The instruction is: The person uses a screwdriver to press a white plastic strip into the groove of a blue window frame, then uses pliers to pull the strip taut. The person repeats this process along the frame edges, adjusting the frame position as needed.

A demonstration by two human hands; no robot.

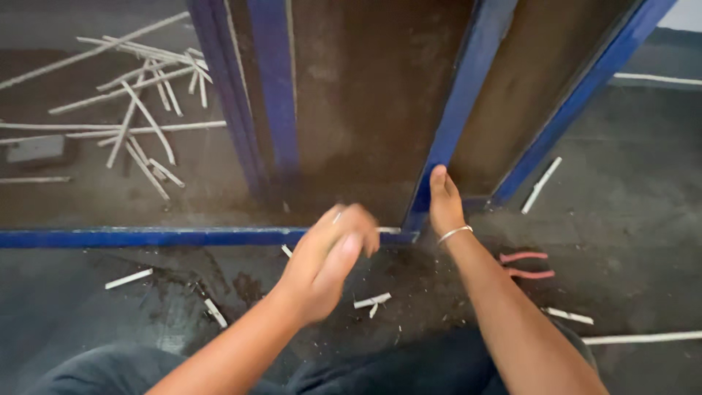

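— We're looking down at our left hand (329,256) in the centre of the frame, fingers curled around a short white stick (338,216) that just peeks out above the knuckles, close over the blue frame rail (146,238).

— And that stick looks light, thin and stiff, probably quick to snap, so we'd pinch it near the middle rather than at its tip.

— Our right hand (444,205), right of centre, lies flat and loose against the blue upright (461,110), grasping nothing, a bracelet at the wrist.

— Both forearms reach up from the bottom edge, the left wrist bent inward.

— More white sticks (139,110) lie scattered upper left, and red-handled pliers (525,265) sit on the floor at the right.
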